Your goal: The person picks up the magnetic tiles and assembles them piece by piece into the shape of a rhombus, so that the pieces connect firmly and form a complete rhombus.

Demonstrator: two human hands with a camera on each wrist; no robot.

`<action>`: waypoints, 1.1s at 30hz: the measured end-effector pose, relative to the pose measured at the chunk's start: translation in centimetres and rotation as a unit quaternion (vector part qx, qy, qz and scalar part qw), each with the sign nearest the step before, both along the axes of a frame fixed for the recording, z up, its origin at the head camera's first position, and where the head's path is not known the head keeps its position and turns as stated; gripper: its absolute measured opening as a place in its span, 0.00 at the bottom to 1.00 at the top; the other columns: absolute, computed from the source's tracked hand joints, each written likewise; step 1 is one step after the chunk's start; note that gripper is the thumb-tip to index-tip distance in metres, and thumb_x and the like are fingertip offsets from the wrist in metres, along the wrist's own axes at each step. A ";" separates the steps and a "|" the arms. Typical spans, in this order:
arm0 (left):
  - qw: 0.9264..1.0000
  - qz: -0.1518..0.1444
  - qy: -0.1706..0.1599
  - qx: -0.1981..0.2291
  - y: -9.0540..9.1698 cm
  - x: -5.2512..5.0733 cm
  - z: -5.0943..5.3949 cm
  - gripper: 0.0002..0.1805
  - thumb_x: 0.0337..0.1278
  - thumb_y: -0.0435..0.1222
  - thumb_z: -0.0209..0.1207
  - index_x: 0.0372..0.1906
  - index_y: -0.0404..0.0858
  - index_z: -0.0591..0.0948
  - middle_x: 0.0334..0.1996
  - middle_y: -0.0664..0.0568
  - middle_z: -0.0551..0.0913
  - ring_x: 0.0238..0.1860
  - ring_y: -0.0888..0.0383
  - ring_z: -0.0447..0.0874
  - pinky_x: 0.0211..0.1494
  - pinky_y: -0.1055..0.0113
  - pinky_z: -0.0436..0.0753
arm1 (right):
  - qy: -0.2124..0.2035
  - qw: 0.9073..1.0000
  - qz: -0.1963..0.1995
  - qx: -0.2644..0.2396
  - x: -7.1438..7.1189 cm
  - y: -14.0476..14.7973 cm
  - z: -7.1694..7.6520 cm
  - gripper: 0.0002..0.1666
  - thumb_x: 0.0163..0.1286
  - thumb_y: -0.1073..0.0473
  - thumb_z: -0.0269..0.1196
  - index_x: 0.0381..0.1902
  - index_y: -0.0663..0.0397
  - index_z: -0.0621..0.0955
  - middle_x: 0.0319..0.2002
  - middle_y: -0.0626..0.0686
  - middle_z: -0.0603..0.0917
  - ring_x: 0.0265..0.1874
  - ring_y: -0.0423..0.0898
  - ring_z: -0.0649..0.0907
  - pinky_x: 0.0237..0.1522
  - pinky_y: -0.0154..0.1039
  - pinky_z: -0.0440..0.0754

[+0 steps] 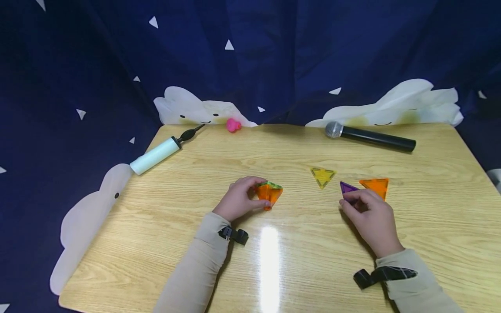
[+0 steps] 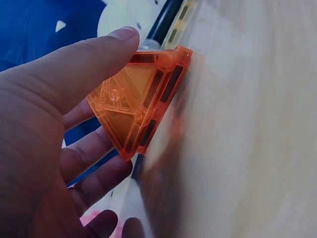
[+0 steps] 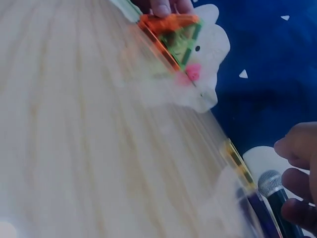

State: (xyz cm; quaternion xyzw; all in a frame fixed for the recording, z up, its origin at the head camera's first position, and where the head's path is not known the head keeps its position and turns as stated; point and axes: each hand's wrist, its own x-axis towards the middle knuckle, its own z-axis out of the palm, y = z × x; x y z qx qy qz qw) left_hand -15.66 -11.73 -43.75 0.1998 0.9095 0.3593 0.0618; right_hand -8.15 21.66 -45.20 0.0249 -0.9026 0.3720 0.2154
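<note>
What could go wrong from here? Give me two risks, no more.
The left hand pinches the tile shape by its sides; squeezed too hard, its joined tiles might come apart.

The right hand is at the purple tile, with the orange tile close by; its fingers could knock that one aside.
</note>
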 end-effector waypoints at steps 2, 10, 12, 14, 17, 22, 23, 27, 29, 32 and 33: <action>1.000 0.013 0.000 0.000 -0.3 -0.1 0.0 0.33 0.45 0.49 0.77 0.60 0.49 0.81 0.54 0.59 0.82 0.52 0.56 0.78 0.66 0.51 0.63 | -0.002 1.000 -0.007 0.004 0.1 0.4 0.1 0.08 0.60 0.62 0.73 0.38 0.56 0.87 0.36 0.52 0.84 0.31 0.42 0.75 0.34 0.25 0.69; 0.999 0.043 0.000 0.006 -0.9 -0.5 0.1 0.32 0.46 0.48 0.77 0.59 0.47 0.80 0.53 0.55 0.82 0.50 0.55 0.78 0.63 0.53 0.68 | 0.011 0.999 -0.032 0.016 0.1 2.5 0.3 0.12 0.58 0.64 0.74 0.41 0.60 0.86 0.38 0.56 0.83 0.35 0.44 0.74 0.38 0.33 0.68; 0.999 0.052 0.002 0.008 -1.1 -0.6 0.0 0.31 0.47 0.48 0.77 0.58 0.46 0.80 0.53 0.55 0.82 0.50 0.55 0.78 0.62 0.54 0.69 | 0.015 0.999 -0.035 0.018 -0.1 2.9 0.3 0.14 0.58 0.65 0.73 0.42 0.61 0.86 0.38 0.58 0.83 0.35 0.47 0.73 0.38 0.34 0.67; 0.998 0.061 0.002 0.010 -1.3 -0.6 0.0 0.31 0.47 0.48 0.77 0.58 0.46 0.80 0.53 0.55 0.82 0.50 0.55 0.78 0.61 0.54 0.70 | 0.015 0.999 -0.036 0.018 -0.2 3.3 0.2 0.16 0.57 0.65 0.73 0.44 0.63 0.86 0.39 0.59 0.82 0.36 0.49 0.73 0.38 0.35 0.66; 0.997 0.070 0.005 0.015 -1.5 -0.7 -0.1 0.31 0.46 0.48 0.77 0.57 0.45 0.80 0.52 0.55 0.82 0.49 0.55 0.77 0.59 0.56 0.74 | 0.006 0.999 -0.037 0.017 -0.5 3.8 0.0 0.18 0.57 0.65 0.73 0.46 0.65 0.85 0.40 0.61 0.81 0.38 0.53 0.74 0.38 0.38 0.66; 0.996 0.086 0.017 0.013 -1.8 -0.9 -0.4 0.31 0.46 0.48 0.77 0.57 0.44 0.80 0.51 0.55 0.82 0.48 0.55 0.77 0.59 0.54 0.70 | -0.026 0.998 -0.053 0.010 -0.7 4.8 -0.1 0.20 0.59 0.62 0.72 0.49 0.66 0.83 0.46 0.65 0.78 0.46 0.62 0.74 0.43 0.43 0.67; 0.996 0.090 0.019 0.010 -1.8 -1.0 -0.4 0.31 0.46 0.49 0.77 0.57 0.44 0.80 0.51 0.55 0.83 0.48 0.54 0.76 0.60 0.53 0.68 | -0.031 0.998 -0.056 0.010 -0.7 5.1 -0.1 0.21 0.60 0.62 0.71 0.49 0.66 0.83 0.48 0.66 0.77 0.48 0.63 0.74 0.44 0.39 0.68; 0.994 0.103 0.027 0.005 -1.8 -0.9 -0.4 0.33 0.48 0.49 0.76 0.59 0.44 0.79 0.55 0.53 0.81 0.53 0.52 0.75 0.63 0.49 0.60 | -0.038 0.997 -0.060 0.016 -1.0 6.1 -0.1 0.22 0.61 0.62 0.71 0.52 0.66 0.83 0.53 0.67 0.77 0.52 0.65 0.73 0.46 0.32 0.69; 0.994 0.105 0.040 0.010 -1.6 -0.8 -0.3 0.34 0.49 0.48 0.76 0.61 0.43 0.79 0.57 0.51 0.79 0.58 0.50 0.73 0.64 0.48 0.59 | -0.031 0.998 -0.057 0.017 -1.1 6.5 -0.2 0.23 0.61 0.63 0.71 0.53 0.66 0.82 0.54 0.67 0.78 0.53 0.66 0.74 0.52 0.39 0.72; 0.992 0.098 0.079 0.028 -1.0 -0.5 0.0 0.33 0.50 0.46 0.75 0.62 0.41 0.78 0.59 0.50 0.78 0.62 0.47 0.70 0.64 0.47 0.58 | -0.031 0.998 -0.052 0.020 -1.4 7.1 -0.2 0.24 0.61 0.63 0.71 0.55 0.66 0.81 0.56 0.69 0.78 0.55 0.68 0.73 0.55 0.63 0.66; 0.990 0.093 0.096 0.033 -0.7 -0.4 0.2 0.33 0.51 0.45 0.75 0.62 0.41 0.78 0.59 0.49 0.77 0.63 0.47 0.70 0.63 0.46 0.58 | -0.036 0.998 -0.051 0.020 -1.5 7.3 -0.2 0.25 0.62 0.62 0.71 0.56 0.66 0.81 0.57 0.69 0.78 0.56 0.69 0.72 0.57 0.65 0.65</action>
